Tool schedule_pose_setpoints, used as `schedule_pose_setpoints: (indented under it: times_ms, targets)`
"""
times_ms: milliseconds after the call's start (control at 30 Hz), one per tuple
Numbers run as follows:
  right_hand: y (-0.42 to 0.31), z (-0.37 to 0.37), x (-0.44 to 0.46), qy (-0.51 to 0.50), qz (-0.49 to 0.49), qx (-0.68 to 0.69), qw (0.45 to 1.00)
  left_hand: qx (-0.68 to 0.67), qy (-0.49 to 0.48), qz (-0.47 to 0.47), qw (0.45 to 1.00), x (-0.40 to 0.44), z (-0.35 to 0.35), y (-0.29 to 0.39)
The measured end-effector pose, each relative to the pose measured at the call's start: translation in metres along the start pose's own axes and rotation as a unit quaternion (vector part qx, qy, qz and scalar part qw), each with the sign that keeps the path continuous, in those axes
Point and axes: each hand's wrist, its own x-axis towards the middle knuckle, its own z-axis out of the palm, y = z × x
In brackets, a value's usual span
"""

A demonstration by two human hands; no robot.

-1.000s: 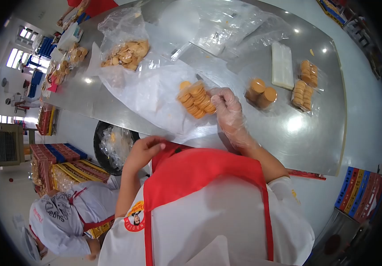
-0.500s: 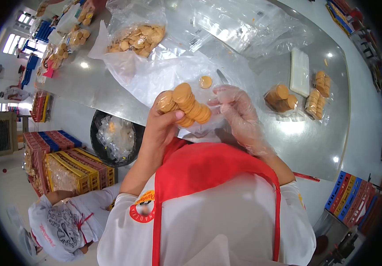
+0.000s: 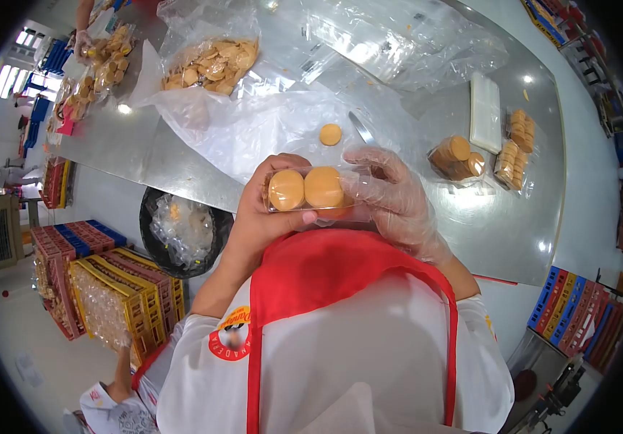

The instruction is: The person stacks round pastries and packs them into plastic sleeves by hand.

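Observation:
A clear bag of round biscuits (image 3: 305, 189) is held end-up over the table's near edge. My left hand (image 3: 268, 199), bare, grips its left side, thumb along the bottom. In a clear plastic glove, my right hand (image 3: 398, 195) has its fingers bent at the bag's right end, pinching the plastic. One loose biscuit (image 3: 330, 134) lies on the white plastic sheet (image 3: 217, 130) beyond them, beside a metal blade (image 3: 361, 128). Farther left is an open bag of loose biscuits (image 3: 217, 65).
Several filled packs (image 3: 459, 158) and a stack of clear bags (image 3: 485, 113) lie on the steel table (image 3: 499, 231) at right. A black bin (image 3: 181, 231) stands left, near stacked crates (image 3: 127, 289). Another person's arm (image 3: 122, 376) shows lower left, another hand at top left.
Over the last second my left hand has come up and taken hold of the biscuit bag. The bag has been turned so its end faces up. My right hand stays at its right side.

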Motion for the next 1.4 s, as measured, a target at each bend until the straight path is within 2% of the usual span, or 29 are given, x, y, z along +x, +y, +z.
schedule_pose_setpoints:
  times_ms: [33,133,233,333,433,533,633,733,933,1033,1133,1233,1333,1400]
  targets:
    - [0.002,0.000,0.000,-0.014,-0.014,-0.005,1.000,0.013,-0.007,0.012,1.000,0.000,0.001,0.001]
    - [-0.012,-0.001,0.003,-0.002,0.026,0.016,1.000,0.019,-0.004,-0.076,0.997,-0.002,0.001,0.013]
    - [-0.015,0.002,0.006,0.005,0.019,-0.049,0.999,-0.046,-0.001,-0.092,0.995,-0.003,0.003,0.010]
    - [-0.009,0.005,0.009,0.025,0.027,-0.056,0.998,-0.083,0.012,-0.096,0.992,-0.002,0.013,0.011]
    - [0.001,0.015,0.002,0.064,0.064,-0.049,0.995,-0.062,0.010,-0.088,0.994,0.000,0.007,-0.001]
    - [-0.006,0.016,-0.001,0.123,0.010,-0.199,0.972,-0.111,0.038,-0.140,0.983,0.001,0.015,0.011]
    - [-0.011,0.017,-0.002,0.142,0.014,-0.241,0.960,-0.122,0.088,-0.128,0.980,-0.001,0.029,0.015]
    - [-0.005,0.016,0.000,0.140,-0.042,-0.241,0.960,-0.151,0.069,-0.147,0.975,-0.002,0.022,0.010]
    - [-0.024,0.009,-0.004,0.123,-0.060,-0.250,0.959,-0.254,0.019,-0.215,0.943,0.000,0.007,0.010]
    - [-0.025,0.003,-0.006,0.096,-0.072,-0.239,0.963,-0.287,0.028,-0.226,0.930,0.002,0.007,0.006]
    - [-0.033,-0.004,-0.002,0.051,-0.028,-0.239,0.969,-0.309,0.018,-0.241,0.920,0.002,0.003,0.000]
    - [-0.035,0.000,-0.006,0.056,0.059,-0.113,0.990,-0.324,0.020,-0.250,0.912,0.001,0.002,-0.002]
    - [-0.040,0.003,-0.007,0.071,0.199,0.155,0.965,-0.378,-0.006,-0.258,0.889,-0.001,0.000,0.000]
    - [-0.039,-0.002,-0.007,0.038,0.274,0.169,0.946,-0.376,-0.004,-0.233,0.897,-0.004,0.007,0.007]
